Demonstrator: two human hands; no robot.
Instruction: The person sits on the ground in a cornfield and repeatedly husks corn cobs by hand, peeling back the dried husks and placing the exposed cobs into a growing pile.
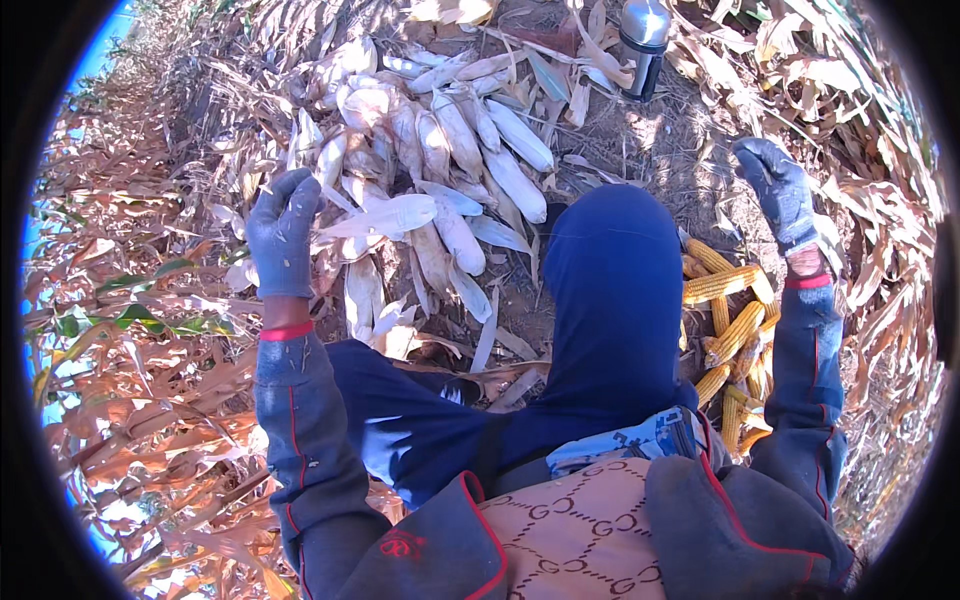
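Note:
My left hand (pixel 285 229), in a grey work glove, is raised with its fingers curled in, at the left edge of a heap of corn ears in pale dry husks (pixel 450 150). Nothing shows in it. On the other side, my right hand (pixel 776 187), also gloved, is held up above a pile of husked yellow corn cobs (pixel 735 330) beside my bent knee. Its fingers are bent and close together, and I see nothing between them. Neither hand touches the corn, as far as the picture shows.
A steel flask (pixel 645 49) stands on the soil at the top. Dry corn leaves and stalks (pixel 150 300) lie thick on the left, and more dry husks (pixel 870 225) cover the right. My raised knee in blue trousers (pixel 615 277) stands between the two piles of corn.

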